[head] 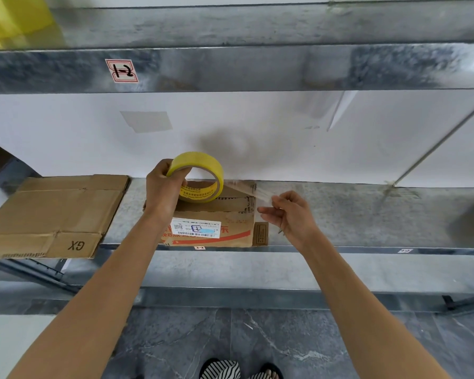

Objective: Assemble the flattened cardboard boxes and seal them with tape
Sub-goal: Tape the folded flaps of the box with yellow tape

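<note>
My left hand [162, 187] grips a yellow roll of clear tape [200, 173], held above a small cardboard box [216, 220] on the metal shelf. A strip of clear tape [246, 188] runs from the roll to the right, and my right hand [290, 214] pinches its free end beside the box's right edge. The box carries a white barcode label and red print on its near face. A flattened cardboard box [55, 212] marked "GX" lies on the shelf to the left.
The galvanised metal shelf [353, 214] runs left to right, with an upper shelf beam [257, 67] labelled "1-2" overhead. A diagonal metal brace [435, 149] stands at the right. A white wall lies behind. Grey tiled floor and striped sandals [222, 370] show below.
</note>
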